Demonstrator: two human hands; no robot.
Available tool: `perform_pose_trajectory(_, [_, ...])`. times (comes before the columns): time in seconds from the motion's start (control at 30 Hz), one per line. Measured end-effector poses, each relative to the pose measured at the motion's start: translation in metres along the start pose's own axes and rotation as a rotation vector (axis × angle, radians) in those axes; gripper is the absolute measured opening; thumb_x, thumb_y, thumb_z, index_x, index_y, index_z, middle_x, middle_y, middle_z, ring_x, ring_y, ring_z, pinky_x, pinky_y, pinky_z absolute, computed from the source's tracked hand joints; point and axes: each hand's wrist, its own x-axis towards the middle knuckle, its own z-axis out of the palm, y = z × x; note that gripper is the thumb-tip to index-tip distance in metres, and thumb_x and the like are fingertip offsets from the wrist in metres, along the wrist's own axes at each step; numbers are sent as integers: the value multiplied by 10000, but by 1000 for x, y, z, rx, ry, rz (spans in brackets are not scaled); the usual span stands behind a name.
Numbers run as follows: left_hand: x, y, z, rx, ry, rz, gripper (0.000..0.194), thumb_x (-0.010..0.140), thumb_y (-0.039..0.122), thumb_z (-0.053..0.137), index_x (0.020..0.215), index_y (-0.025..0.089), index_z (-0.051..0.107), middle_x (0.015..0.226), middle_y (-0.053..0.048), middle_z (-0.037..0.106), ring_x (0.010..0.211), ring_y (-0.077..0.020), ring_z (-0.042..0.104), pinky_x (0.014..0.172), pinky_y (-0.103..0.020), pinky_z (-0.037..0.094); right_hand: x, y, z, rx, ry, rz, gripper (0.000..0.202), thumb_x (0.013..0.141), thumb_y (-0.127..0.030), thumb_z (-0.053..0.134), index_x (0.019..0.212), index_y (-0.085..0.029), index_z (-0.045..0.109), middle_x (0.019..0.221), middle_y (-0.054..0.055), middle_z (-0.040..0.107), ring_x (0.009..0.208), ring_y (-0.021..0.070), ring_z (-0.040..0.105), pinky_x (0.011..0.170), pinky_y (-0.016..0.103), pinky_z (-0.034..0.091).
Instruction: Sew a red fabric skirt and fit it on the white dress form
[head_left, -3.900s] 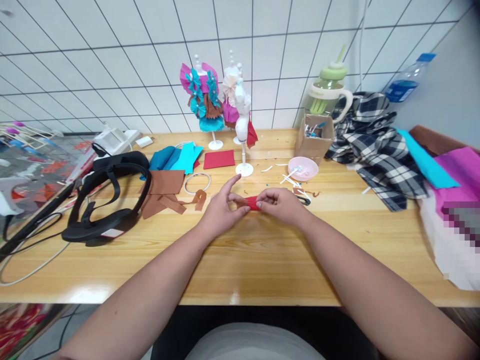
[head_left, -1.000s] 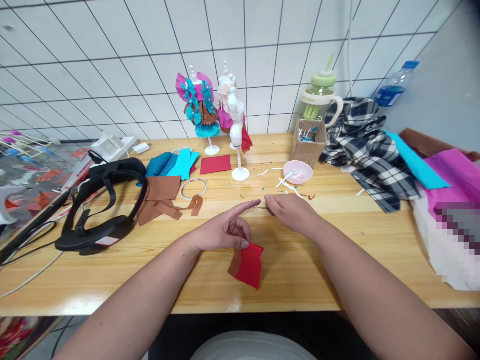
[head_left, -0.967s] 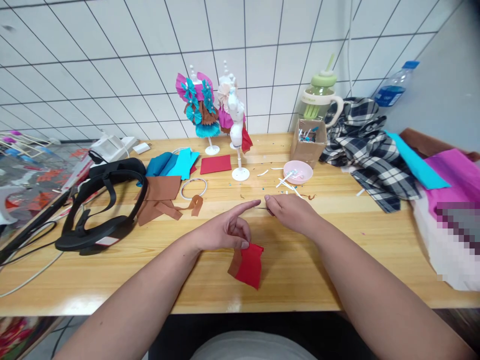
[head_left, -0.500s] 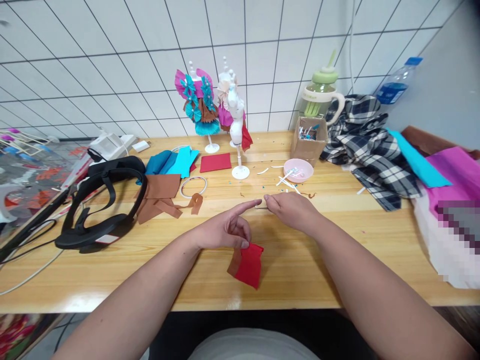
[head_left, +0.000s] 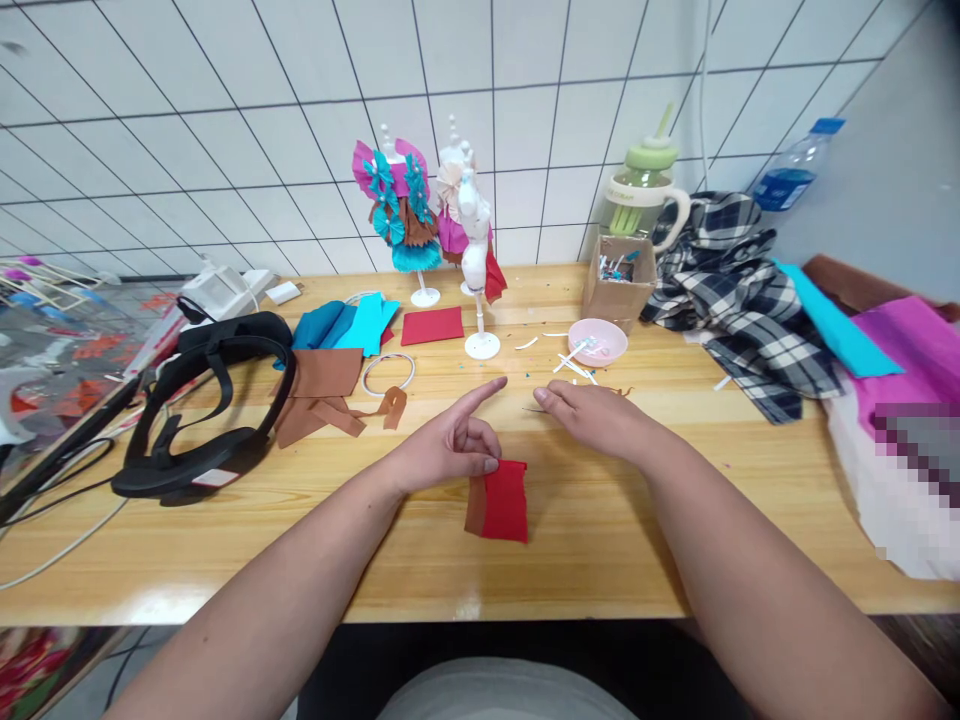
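My left hand [head_left: 457, 440] pinches the top edge of a small red and brown piece of crepe paper [head_left: 505, 502] between thumb and curled fingers, with its index finger stretched out. The paper hangs above the table, red on the right and a brown strip on the left. A short gap to the right, my right hand [head_left: 589, 415] is closed around a thin pointed metal tool [head_left: 531, 409]. Only its slim tip shows, aimed left; the rest is hidden by the fingers. Behind the hands stands a bare white mini mannequin [head_left: 474, 250] on a round base.
A pink dish [head_left: 598, 343] with white strips sits beside a small cardboard box [head_left: 619, 280]. Two dressed mannequins, one in teal and pink [head_left: 401, 215], stand behind. Brown paper [head_left: 324, 378], a white ring [head_left: 388, 375] and a black headset [head_left: 210, 410] lie left; plaid cloth [head_left: 739, 290] lies right.
My hands have moved apart; the tool's tip no longer meets my left index fingertip, where a small white bit showed. The red and brown paper has risen slightly and hangs straighter.
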Motion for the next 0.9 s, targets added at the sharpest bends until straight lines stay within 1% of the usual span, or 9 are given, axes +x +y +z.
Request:
perform_pose_trajectory(0.07, [0, 1, -1, -8, 50, 32, 1020, 738, 117, 728, 1526, 285, 103, 776, 5, 655, 629, -84, 573, 591, -186, 406, 0, 4, 1, 88, -16, -39, 499, 945, -603, 228, 940, -225, 553, 924, 75, 684, 831, 213, 616, 660, 271, 392])
perform_pose_trajectory(0.13, [0, 2, -2, -14, 74, 50, 1032, 733, 121, 734, 1527, 279, 95, 765, 5, 659, 628, -87, 575, 595, -190, 404, 1, 7, 2, 91, -46, -61, 419, 957, -538, 280, 876, -223, 545, 868, 56, 675, 779, 192, 608, 629, 258, 375])
perform_pose_trajectory(0.23, [0, 2, -1, -18, 78, 49, 1052, 721, 125, 743, 1529, 273, 87, 749, 11, 658, 615, -88, 572, 589, -193, 398, 6, 9, 5, -42, -12, -32, 323, 944, -442, 366, 830, -224, 576, 889, 58, 684, 824, 210, 606, 616, 270, 341])
perform_pose_trajectory(0.4, [1, 0, 2, 15, 90, 56, 1018, 729, 121, 728, 1526, 266, 110, 751, 12, 653, 643, -94, 576, 620, -207, 418, 12, 11, 12, -177, 40, 5, 344, 907, -470, 437, 765, -222, 628, 906, 74, 694, 840, 235, 607, 583, 295, 308])
perform_pose_trajectory(0.5, [3, -3, 1, 64, 155, 62, 991, 737, 135, 721, 1522, 257, 128, 770, 5, 654, 672, -99, 582, 659, -222, 432, 13, 10, 14, -199, 198, 0, 264, 874, -440, 515, 866, -215, 654, 975, 91, 682, 899, 247, 601, 616, 306, 334])
perform_pose_trajectory(0.57, [4, -4, 0, 98, 222, 46, 979, 738, 156, 724, 1519, 251, 142, 784, 3, 653, 672, -99, 582, 661, -224, 428, 13, 9, 14, -175, 318, -37, 214, 849, -361, 567, 989, -219, 646, 1025, 85, 673, 950, 239, 593, 660, 305, 359])
perform_pose_trajectory(0.6, [5, -5, -1, 111, 252, 35, 975, 735, 166, 727, 1517, 247, 151, 785, 4, 652, 669, -99, 581, 657, -223, 425, 13, 9, 13, -155, 345, -74, 206, 845, -320, 571, 1017, -228, 640, 1019, 70, 675, 949, 225, 594, 673, 300, 365])
perform_pose_trajectory(0.77, [6, -5, -2, 137, 323, 11, 971, 719, 189, 739, 1510, 243, 177, 781, 10, 649, 686, -110, 594, 677, -237, 429, 12, 8, 13, -122, 233, -274, 117, 835, -256, 581, 910, -262, 671, 890, -1, 693, 847, 171, 608, 653, 270, 365])
perform_pose_trajectory(0.9, [6, -4, -1, 154, 346, 4, 963, 719, 189, 735, 1507, 253, 185, 787, 10, 654, 699, -116, 602, 682, -240, 428, 13, 10, 14, -145, 212, -288, 144, 803, -238, 621, 936, -259, 672, 940, 0, 698, 890, 174, 613, 660, 264, 368])
